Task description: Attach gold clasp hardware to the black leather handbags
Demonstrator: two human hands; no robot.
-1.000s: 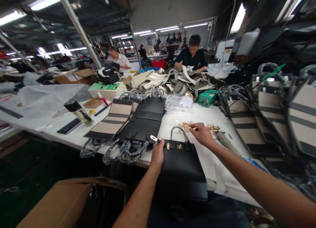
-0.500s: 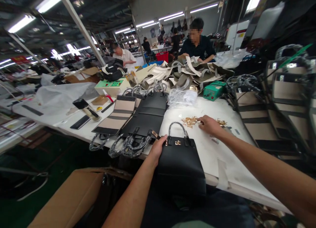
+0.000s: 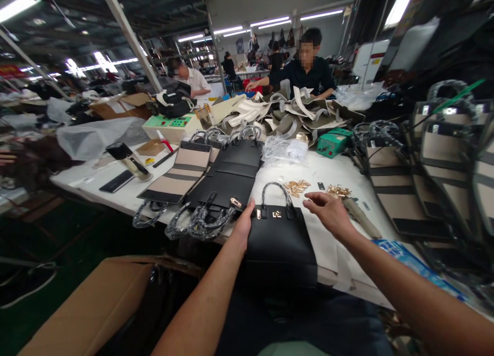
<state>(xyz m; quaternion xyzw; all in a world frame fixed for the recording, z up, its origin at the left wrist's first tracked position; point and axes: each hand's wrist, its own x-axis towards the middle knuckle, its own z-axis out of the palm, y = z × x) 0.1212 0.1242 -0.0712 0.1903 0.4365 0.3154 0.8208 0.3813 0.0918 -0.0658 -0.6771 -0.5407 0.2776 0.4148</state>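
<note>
A small black handbag (image 3: 281, 245) with a gold clasp and a plastic-wrapped handle lies at the near edge of the white table (image 3: 324, 173). My left hand (image 3: 245, 223) grips its left upper edge. My right hand (image 3: 327, 212) hovers just right of the handle with fingers pinched together, and whether it holds a small piece I cannot tell. A little heap of gold metal fittings (image 3: 296, 187) lies on the table just beyond the bag, with more gold fittings (image 3: 338, 191) near my right hand.
A row of black and beige bags (image 3: 216, 178) lies to the left. More beige bags (image 3: 409, 186) stand at the right. A green box (image 3: 332, 142), a plastic bag (image 3: 283, 150), a cardboard box (image 3: 92, 309) below the table. People work at the far end.
My right hand drew back from the gold fittings toward the handbag's handle. My left hand stayed on the bag's left edge. The view shifted slightly.
</note>
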